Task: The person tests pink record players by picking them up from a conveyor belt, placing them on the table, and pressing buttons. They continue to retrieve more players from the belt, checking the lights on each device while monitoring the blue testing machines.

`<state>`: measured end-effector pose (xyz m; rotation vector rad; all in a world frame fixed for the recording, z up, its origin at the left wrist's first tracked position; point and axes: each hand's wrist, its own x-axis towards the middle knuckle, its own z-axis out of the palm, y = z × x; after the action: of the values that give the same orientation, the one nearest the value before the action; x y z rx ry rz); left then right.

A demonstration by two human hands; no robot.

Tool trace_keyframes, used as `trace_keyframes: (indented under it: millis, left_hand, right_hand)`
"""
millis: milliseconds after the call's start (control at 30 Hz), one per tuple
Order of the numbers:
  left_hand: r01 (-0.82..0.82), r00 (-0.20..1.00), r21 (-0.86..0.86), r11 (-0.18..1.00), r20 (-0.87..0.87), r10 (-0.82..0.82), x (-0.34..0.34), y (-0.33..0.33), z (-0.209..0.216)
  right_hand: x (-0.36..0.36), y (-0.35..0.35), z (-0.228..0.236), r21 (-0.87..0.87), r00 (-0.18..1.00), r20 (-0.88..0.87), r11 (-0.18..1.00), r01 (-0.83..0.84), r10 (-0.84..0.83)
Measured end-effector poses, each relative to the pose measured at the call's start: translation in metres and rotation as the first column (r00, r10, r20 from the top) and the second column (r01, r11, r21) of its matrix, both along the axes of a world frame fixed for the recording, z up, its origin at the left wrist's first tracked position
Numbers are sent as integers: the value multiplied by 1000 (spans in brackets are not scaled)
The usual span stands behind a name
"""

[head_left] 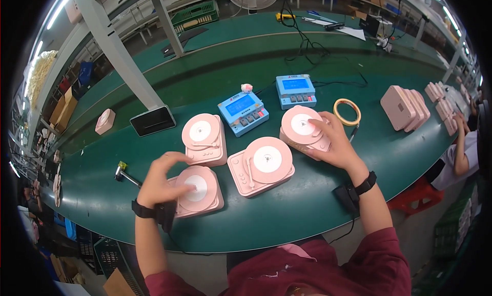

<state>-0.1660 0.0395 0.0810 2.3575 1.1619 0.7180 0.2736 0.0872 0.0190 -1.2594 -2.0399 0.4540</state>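
- Left hand, lower left of centre: fingers spread loose over a pink turntable-shaped unit, hiding its left edge; it clasps nothing.
- Right hand, right of centre: grip wrapped round another pink unit, probably lifted off the green bench.
- Two more pink units lie between.
- Behind, two blue boxes with screens; their labels are too small to make out.

head-worn fisheye, looking steeply down, close over green workbench
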Motion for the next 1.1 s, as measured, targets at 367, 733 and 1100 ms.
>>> trace_keyframes:
  millis: [367, 733, 1100]
  left_hand:
    - [-95, 917, -626, 774, 248, 312, -57, 10, -50]
    - [-72, 928, -576, 814, 260, 266, -63, 7, -54]
    - [-111, 931, -691, 715, 179, 318, -83, 0, -40]
  right_hand:
    - [-1, 0, 6, -51, 1000, 21, 999, -12, 13]
    - [-5, 0, 9, -69, 998, 56, 998, -3, 7]
    - [-2, -1, 8, -49, 997, 77, 999, -20, 24]
